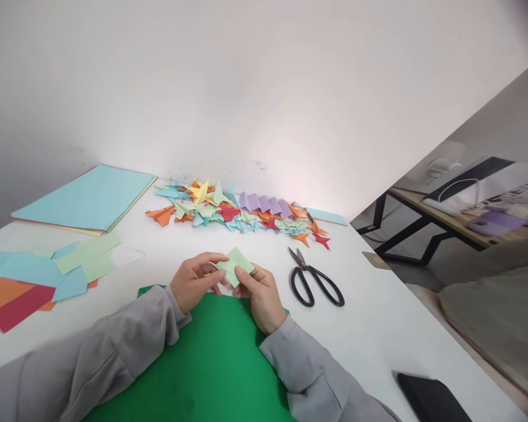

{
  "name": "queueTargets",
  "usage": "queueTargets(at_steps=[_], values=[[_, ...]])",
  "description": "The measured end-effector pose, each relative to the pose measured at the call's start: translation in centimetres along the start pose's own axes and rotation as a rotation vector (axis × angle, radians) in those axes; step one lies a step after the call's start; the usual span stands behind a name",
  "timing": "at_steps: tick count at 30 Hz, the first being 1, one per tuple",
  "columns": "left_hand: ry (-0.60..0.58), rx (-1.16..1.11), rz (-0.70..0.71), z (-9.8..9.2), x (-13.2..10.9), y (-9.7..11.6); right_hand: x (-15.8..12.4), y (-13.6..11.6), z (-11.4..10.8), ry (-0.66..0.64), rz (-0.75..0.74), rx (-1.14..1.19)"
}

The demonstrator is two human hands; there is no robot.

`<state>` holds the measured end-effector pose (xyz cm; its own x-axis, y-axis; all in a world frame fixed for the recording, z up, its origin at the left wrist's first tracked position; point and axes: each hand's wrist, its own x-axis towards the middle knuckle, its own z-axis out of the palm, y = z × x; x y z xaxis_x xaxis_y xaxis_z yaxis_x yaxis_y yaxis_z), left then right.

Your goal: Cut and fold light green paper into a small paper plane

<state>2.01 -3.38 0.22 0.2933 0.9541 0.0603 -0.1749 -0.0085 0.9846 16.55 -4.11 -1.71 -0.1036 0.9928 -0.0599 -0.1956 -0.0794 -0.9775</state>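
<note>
A small piece of light green folded paper [238, 258] is held up just above the front of the white table. My right hand [264, 296] pinches its right side, the thumb lying on top. At the left edge of the paper, my left hand [196, 280] has its fingers bent and closed on it. Part of the paper is hidden behind the fingertips. Black-handled scissors [308, 271] lie to the right of my right hand, blades slightly apart. Beneath my forearms is a green sheet or mat [211, 357].
Folded paper shapes [229, 212] in several colours are heaped along the wall. Loose coloured paper pieces [35, 275] lie at left, before a stack of large sheets [88, 196]. A black flat object [431, 398] rests front right. Beyond the table's right edge stands another desk [444, 217].
</note>
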Motion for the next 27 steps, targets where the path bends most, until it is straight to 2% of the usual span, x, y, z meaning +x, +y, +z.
queueTargets(at_steps=[14, 27], values=[[0.174, -0.051, -0.077, -0.26, 0.71, -0.38, 0.08, 0.03, -0.06, 0.013, -0.005, -0.013], [0.117, -0.15, -0.126, -0.76, 0.68, -0.89, -0.02, 0.06, 0.15, 0.007, -0.018, -0.095]])
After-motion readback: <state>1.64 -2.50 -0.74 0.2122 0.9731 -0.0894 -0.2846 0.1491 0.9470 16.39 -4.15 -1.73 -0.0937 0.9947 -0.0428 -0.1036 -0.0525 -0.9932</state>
